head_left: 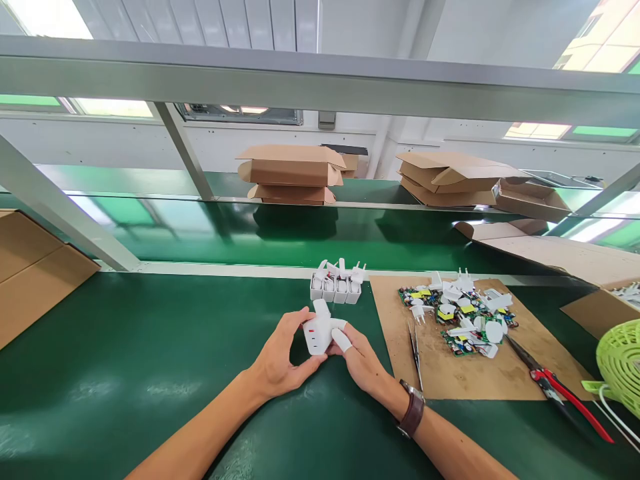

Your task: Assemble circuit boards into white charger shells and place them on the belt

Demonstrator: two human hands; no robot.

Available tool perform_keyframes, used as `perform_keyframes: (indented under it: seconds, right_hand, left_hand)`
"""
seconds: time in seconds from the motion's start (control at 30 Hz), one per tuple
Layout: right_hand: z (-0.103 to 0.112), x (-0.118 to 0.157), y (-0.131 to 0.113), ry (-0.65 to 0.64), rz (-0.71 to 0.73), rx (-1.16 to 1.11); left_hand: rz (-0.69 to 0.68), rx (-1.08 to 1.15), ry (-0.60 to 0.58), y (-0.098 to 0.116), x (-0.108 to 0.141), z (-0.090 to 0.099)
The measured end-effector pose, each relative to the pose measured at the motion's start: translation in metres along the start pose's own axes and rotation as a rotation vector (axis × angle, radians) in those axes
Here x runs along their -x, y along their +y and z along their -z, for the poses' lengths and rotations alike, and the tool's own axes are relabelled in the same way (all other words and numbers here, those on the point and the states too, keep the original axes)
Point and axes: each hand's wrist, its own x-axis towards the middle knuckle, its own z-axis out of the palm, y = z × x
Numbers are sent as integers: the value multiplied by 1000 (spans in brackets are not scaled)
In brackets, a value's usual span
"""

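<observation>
Between both hands is a white plastic plug-adapter housing (317,335) with small red and dark marks on its face. My left hand (283,353) is closed around its left side, thumb below and fingers above. White finger covers sit on some fingers of my right hand (363,357), which grips the right side; part of the housing is hidden there. Just beyond them stands a row of several white housings (335,291) with white parts and wires on top. Closest to my right hand on the brown board lies a pair of tweezers (415,353).
Circuit boards with white parts (463,310) cover the back of the brown board (435,377). Red-handled pliers (550,383) lie at its right edge, near a green fan (623,360). Cardboard boxes (293,173) rest behind the metal frame; another box (45,273) is far left.
</observation>
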Motion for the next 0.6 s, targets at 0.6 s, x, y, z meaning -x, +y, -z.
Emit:
perform_keyframes:
  seconds: [0.6]
  right_hand:
    - [69, -41, 4, 497, 117, 427]
  left_hand:
    - [761, 140, -81, -57, -61, 8]
